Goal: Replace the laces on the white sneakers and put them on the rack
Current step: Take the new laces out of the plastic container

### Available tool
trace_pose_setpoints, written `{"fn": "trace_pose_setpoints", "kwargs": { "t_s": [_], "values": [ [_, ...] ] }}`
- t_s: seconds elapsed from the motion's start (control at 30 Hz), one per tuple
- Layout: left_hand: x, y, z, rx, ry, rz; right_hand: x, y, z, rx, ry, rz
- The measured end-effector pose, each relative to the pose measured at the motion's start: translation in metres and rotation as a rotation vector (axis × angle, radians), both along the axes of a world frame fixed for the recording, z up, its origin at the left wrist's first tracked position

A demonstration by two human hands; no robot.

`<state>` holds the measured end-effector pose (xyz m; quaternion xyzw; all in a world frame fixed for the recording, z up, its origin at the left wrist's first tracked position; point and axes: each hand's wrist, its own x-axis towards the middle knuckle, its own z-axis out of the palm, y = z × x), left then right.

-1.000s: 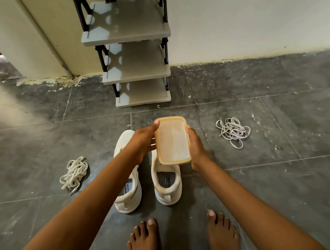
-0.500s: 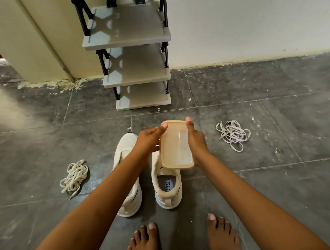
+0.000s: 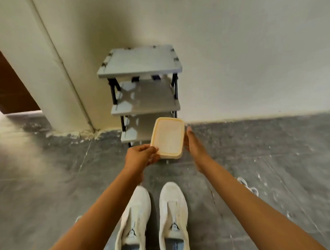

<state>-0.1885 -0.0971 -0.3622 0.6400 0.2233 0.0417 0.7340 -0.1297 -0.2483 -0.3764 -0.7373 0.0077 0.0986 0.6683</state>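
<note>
Sneakers wait laceless on the floor while a lidded container is carried toward the rack.

Both white shoes stand side by side at the near edge, toes pointing at the rack against the far wall. The left hand pinches the near left corner of the plastic container, and the right hand lies flat against its right side, fingers straight. A second ago the container hung low over the shoes; now it is raised out in front of the lower shelves. One bundle of laces lies to the right, so relacing has probably not begun.
</note>
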Motion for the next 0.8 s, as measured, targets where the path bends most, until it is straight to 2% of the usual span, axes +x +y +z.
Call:
{"fn": "trace_pose_setpoints", "kwargs": {
  "t_s": [0.23,0.47,0.67,0.8],
  "values": [
    [0.075,0.037,0.047,-0.103,-0.045,0.125,0.042,0.0,0.023,-0.536,-0.476,0.089],
    [0.18,0.055,0.052,-0.008,-0.064,0.172,0.106,0.019,0.006,-0.919,-0.631,0.172],
    [0.248,0.048,0.044,0.016,-0.055,0.179,0.129,0.029,-0.016,-1.018,-0.698,0.203],
    [0.257,0.049,0.041,0.034,-0.047,0.199,0.13,0.026,-0.022,-1.01,-0.725,0.193]
  ]
}}
